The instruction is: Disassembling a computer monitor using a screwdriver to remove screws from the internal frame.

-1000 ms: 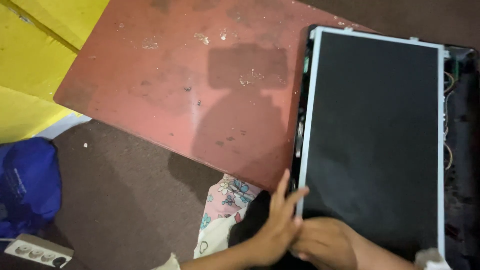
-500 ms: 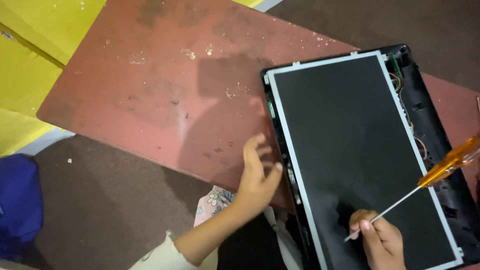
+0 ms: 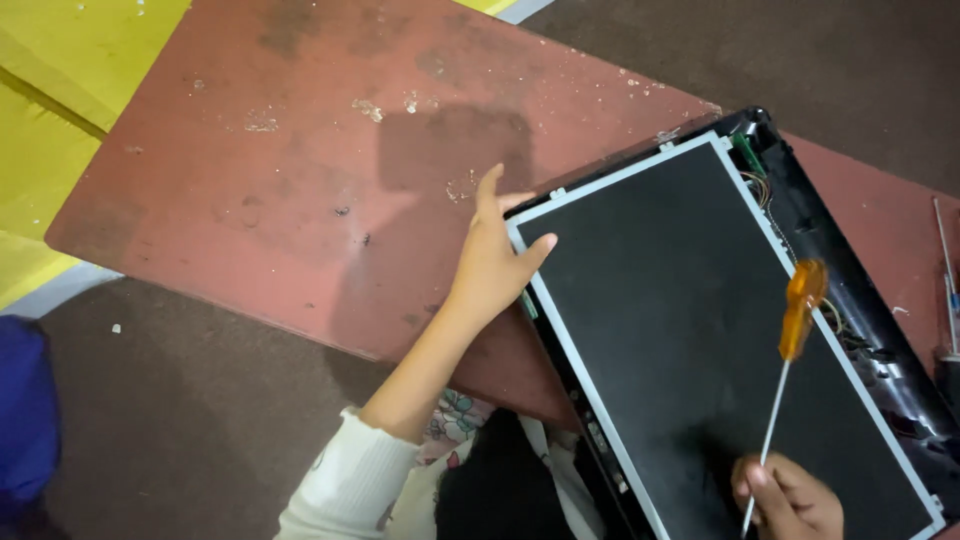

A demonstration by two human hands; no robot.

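Dark, matte panel with silver frame lies askew in a black casing on the red table, left hand spread flat on its corner, right hand pinching an orange-handled screwdriver by the shaft.

Flat dark rectangular display panel with silver metal frame lies diagonal in open black casing. Slim metal-shaft screwdriver with translucent orange handle angled over panel, handle uppermost.
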